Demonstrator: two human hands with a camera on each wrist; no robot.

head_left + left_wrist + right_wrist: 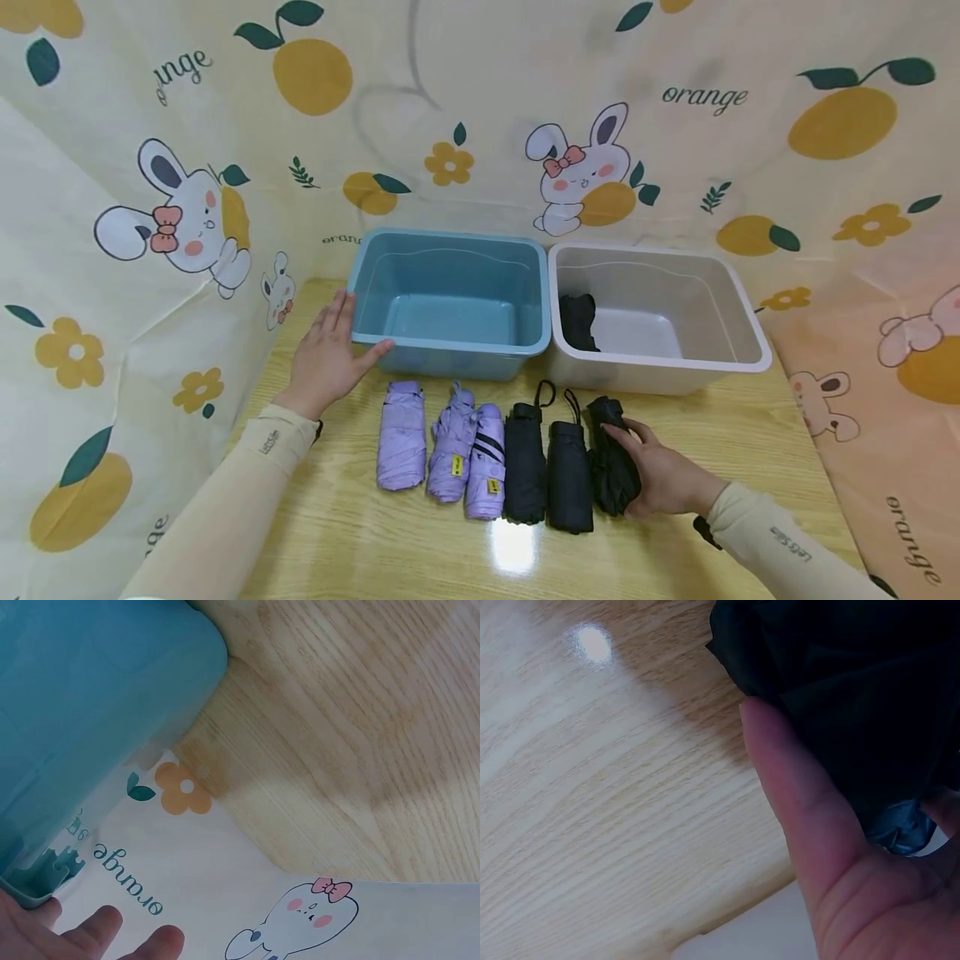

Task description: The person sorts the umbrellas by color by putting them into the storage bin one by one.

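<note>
My right hand (667, 475) grips the rightmost black folded umbrella (613, 458), with thumb and fingers along its sides. In the right wrist view the thumb lies against the dark cloth of that umbrella (855, 712). To its left lie two more black folded umbrellas, a middle one (570, 483) and another one (525, 467) with a wrist loop. Three purple umbrellas, a left one (401, 437), a middle one (452, 450) and a right one (486, 475), continue the row. My left hand (326, 354) rests with straight fingers on the left rim of the blue bin (450, 343).
Beside the blue bin stands a beige bin (667, 364) with a black item (577, 321) at its left end. Both stand at the back of the wooden table (360, 550). A printed cloth (465, 83) hangs behind them and along the sides.
</note>
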